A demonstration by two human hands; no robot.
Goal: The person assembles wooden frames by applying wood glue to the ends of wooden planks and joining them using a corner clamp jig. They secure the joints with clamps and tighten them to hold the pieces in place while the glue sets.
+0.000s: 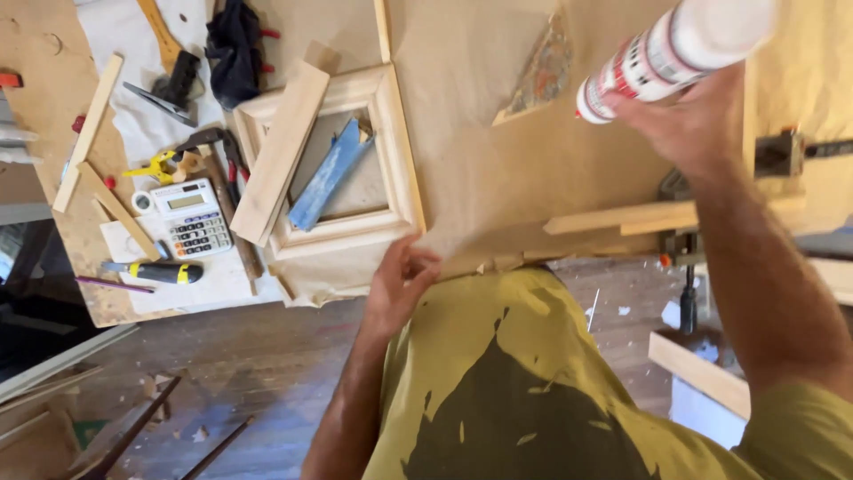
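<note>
My right hand (689,124) is raised over the workbench and grips a white cartridge tube (662,53) with red and dark print, its end pointing down to the left. My left hand (400,280) rests at the near edge of the bench, fingers touching the brown paper (498,169) by the corner of a square pale wooden frame (391,142). A wooden strip (280,151) lies across the frame's left side, and a blue-painted piece (329,173) sits inside it.
A calculator (191,218), a yellow-and-black utility knife (155,271), small clamps (160,164), a tape roll and wood strips lie at the bench's left. A clamp (684,258) holds wooden slats (622,218) at the right edge. A triangular stained piece (542,71) lies on the paper.
</note>
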